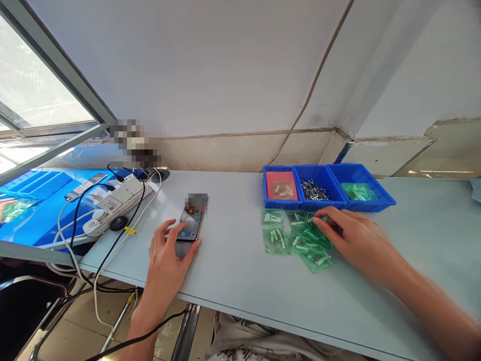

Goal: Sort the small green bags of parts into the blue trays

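My left hand (169,258) is over a smartphone (192,223) lying on the table. Its fingers are apart, one fingertip over the lit screen and the thumb by the phone's lower right edge. On the right, my right hand (351,233) rests at a pile of small green plastic bags (310,245) holding metal pins. Thumb and forefinger are pinched at the upper edge of a bag; the other fingers are curled and partly hidden. Two more green bags (277,240) lie just left of the pile.
Behind the bags stands a blue three-part tray (385,203) with a red card and a clear bag, loose metal pins (314,190), and green bags. A power strip (116,200) with cables lies at the left, beside a framed partition. Another person's hand (4,206) shows beyond it.
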`<state>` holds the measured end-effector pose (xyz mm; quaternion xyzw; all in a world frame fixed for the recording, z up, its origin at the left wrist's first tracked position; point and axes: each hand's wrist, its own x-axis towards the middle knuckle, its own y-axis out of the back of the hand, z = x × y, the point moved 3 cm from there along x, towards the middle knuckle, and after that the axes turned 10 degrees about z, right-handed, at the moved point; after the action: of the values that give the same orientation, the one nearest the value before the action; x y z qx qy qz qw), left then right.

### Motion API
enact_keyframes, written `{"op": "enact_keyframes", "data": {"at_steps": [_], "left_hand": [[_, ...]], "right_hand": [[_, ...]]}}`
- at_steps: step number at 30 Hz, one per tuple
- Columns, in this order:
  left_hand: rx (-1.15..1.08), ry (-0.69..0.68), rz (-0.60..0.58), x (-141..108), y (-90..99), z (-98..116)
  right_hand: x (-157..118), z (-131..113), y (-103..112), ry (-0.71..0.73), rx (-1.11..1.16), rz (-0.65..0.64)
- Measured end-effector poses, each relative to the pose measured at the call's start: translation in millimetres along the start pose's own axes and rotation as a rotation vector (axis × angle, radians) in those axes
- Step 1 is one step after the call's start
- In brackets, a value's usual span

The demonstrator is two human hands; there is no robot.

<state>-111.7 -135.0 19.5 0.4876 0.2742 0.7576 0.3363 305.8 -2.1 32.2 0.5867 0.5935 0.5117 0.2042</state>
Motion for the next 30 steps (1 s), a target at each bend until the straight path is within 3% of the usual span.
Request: {"op": "enact_keyframes", "data": {"at_steps": [10, 18, 30], "left_hand": [[-0.016, -0.059, -0.042, 12.2, -1.5, 2.5], [0.077, -0.12, -0.046, 26.3, -17.7, 3.7], [0.082, -0.093, -0.048, 25.0, -18.0, 4.1]], "right_hand": [[-0.4, -0.2, -1.0, 0.0, 0.006, -0.008], [0.6, 1.2, -1.3, 0.006, 0.011, -0.009], [-1.2, 2.7, -2.8, -0.009, -0.004, -0.02]]}}
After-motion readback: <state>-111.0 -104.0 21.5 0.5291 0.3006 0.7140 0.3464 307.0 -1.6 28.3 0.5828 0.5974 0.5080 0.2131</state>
